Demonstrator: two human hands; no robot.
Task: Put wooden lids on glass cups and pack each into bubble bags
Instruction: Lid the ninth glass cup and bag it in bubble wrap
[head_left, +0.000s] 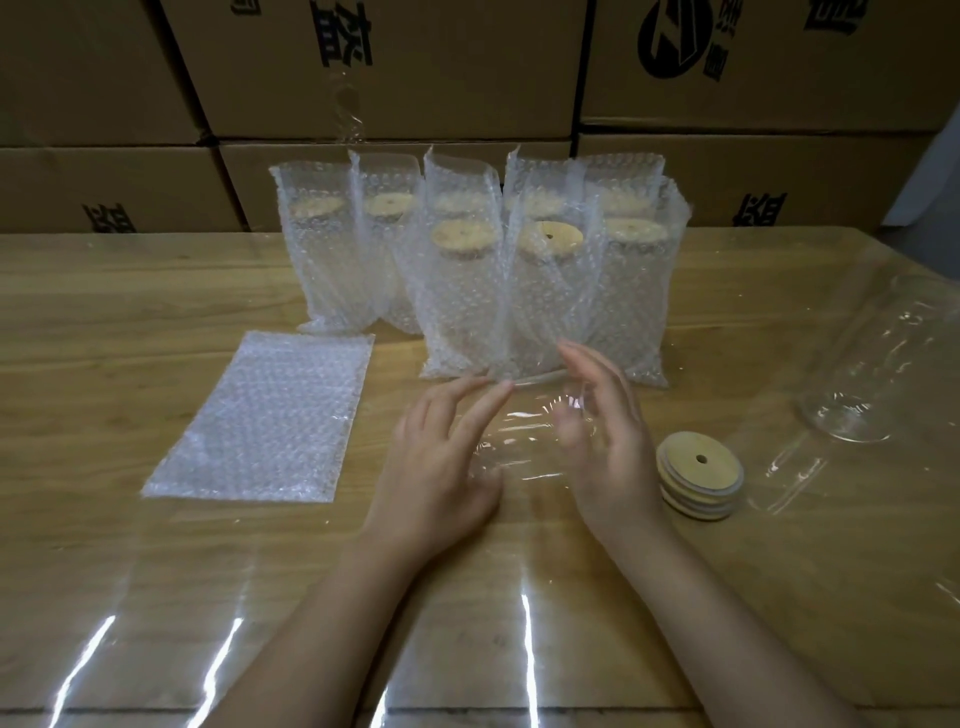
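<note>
A clear glass cup (524, 441) is held between both hands just above the table, with a wooden lid (535, 380) on its far end seen edge-on. My left hand (441, 457) holds the cup's left side, its thumb beneath and its fingertips reaching the lid's rim. On the right side, my right hand (605, 431) grips the cup, and its fingers show through the glass. Flat bubble bags (270, 421) lie to the left. A stack of wooden lids (698, 480) sits to the right. Another glass cup (878, 374) lies further right.
Several lidded cups packed in bubble bags (519, 270) stand in two rows behind my hands. Stacked cardboard boxes (395, 67) wall off the back. The wooden table (104, 312) is covered by a shiny clear plastic sheet.
</note>
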